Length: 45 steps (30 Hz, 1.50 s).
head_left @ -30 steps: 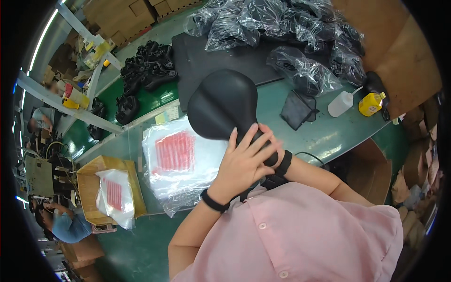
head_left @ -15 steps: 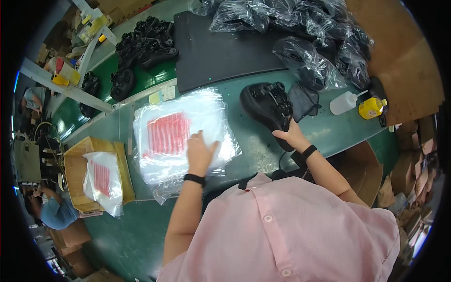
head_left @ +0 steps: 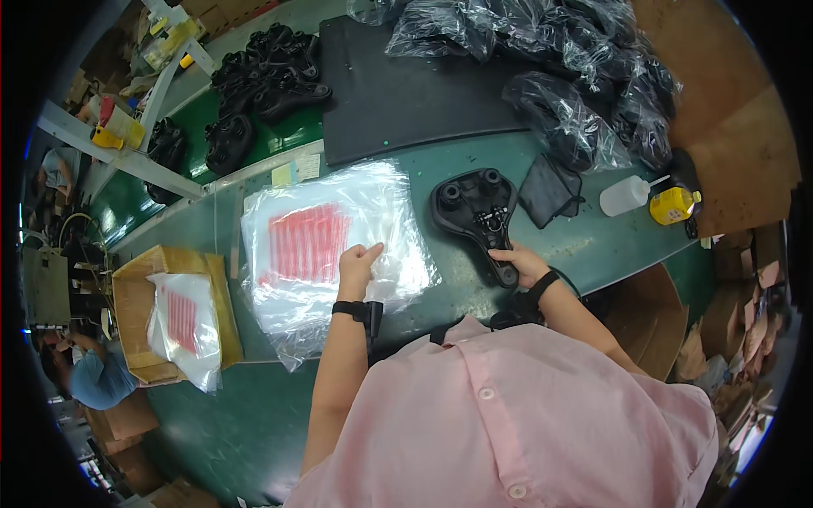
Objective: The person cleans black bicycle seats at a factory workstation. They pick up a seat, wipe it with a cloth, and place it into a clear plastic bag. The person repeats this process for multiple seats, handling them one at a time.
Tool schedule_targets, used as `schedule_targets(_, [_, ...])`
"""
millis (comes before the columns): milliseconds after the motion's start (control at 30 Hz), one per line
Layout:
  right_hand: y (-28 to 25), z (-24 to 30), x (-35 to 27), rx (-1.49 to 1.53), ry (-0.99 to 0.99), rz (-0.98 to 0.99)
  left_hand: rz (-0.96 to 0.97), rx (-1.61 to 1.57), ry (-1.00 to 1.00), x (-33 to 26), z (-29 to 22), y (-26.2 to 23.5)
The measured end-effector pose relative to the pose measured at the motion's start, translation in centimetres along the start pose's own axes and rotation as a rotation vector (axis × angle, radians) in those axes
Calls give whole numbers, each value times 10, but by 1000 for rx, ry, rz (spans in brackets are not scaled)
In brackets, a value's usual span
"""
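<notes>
Fingertips of the left hand (head_left: 359, 262) pinch the top sheet of a stack of clear plastic bags (head_left: 326, 250) with red print, thumb and forefinger closed on a puckered bit of film near the stack's right edge. Right hand (head_left: 523, 262) is curled on the narrow nose end of a black bicycle saddle (head_left: 477, 213), which lies underside up on the green table (head_left: 584, 245), just right of the bags; fingers wrap the tip, but how tight the grasp is cannot be told, since the palm side is hidden. Both wrists carry black bands.

Behind the saddle: a black mat (head_left: 406, 85), a pile of bagged black saddles (head_left: 576, 76) cut off at the top rim, a small dark pouch (head_left: 549, 190), a white squeeze bottle (head_left: 627, 196) and a yellow bottle (head_left: 673, 206). Unbagged black saddles (head_left: 262, 72) sit far left on the mat side. A cardboard box (head_left: 140, 317) at left holds more printed bags. Another person in blue (head_left: 93, 377) is partly visible at the lower left edge, heavily distorted. Pink shirt (head_left: 525, 415) blocks the near table edge.
</notes>
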State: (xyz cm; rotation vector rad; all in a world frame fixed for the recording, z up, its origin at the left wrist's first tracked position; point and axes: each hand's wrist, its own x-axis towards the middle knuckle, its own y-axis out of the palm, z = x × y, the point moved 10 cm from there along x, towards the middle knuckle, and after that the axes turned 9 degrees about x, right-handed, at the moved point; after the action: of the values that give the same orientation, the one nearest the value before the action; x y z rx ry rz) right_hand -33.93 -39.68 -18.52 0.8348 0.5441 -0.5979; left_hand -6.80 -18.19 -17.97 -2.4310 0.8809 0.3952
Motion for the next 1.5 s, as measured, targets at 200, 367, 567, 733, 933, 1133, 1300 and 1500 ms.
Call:
schedule_targets(200, [57, 42, -27, -26, -160, 28, -220, -124, 187, -18, -24, -34])
schedule_targets(367, [140, 81, -34, -273, -461, 161, -82, 71, 150, -16, -28, -31])
schedule_targets(567, [218, 13, 22, -213, -175, 443, -49, -325, 189, -16, -33, -21])
schedule_targets(733, [220, -32, 80, 12, 66, 403, -38, -531, 23, -29, -1, -60])
schedule_targets(933, [167, 1, 95, -171, -188, 181, -102, -1304, -69, -52, 42, -147])
schedule_targets(1133, [199, 54, 38, -715, -706, 277, -163, -760, 16, -67, -7, -125])
schedule_targets(1300, [264, 42, -10, -1295, -1011, 425, -462, -541, 182, -61, 4, -142])
schedule_targets(1500, [260, 14, 23, -1492, -898, 311, -416, -96, 230, -90, -74, -155])
